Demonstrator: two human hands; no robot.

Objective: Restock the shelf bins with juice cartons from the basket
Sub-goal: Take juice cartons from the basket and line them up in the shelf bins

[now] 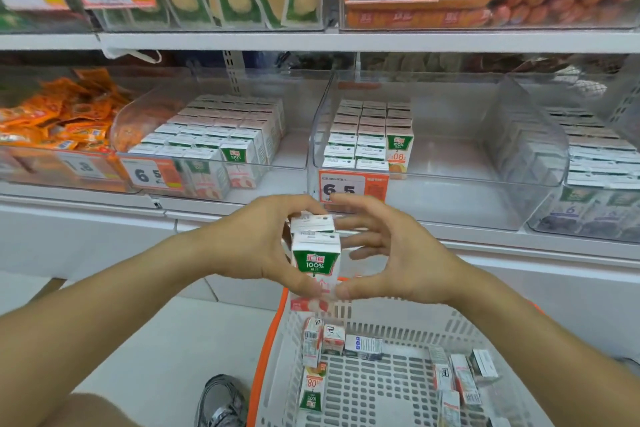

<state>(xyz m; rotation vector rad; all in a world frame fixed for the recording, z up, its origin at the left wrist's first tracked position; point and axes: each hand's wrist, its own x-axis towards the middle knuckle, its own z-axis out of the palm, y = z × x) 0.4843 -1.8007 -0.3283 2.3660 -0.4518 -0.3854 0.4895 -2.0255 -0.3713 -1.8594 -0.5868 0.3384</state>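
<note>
Both forearms extend forward and converge at chest height in front of the shelf. The left hand (256, 243) wraps the left side of two stacked juice cartons (316, 253), fingers curled in a grasp. The right hand (391, 253) cups the right side, fingers spread, thumb at the base. The cartons are rectangular, glossy white and green. Below them sits the perforated plastic basket (398, 326), orange-rimmed, holding loose cartons. Clear rigid shelf bins (485, 163) stand behind.

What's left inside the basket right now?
The basket holds loose juice cartons: a cluster at the front left and another at the right, mostly lying flat. Its nearest end is out of frame, and the hands cover part of the far rim.
</note>
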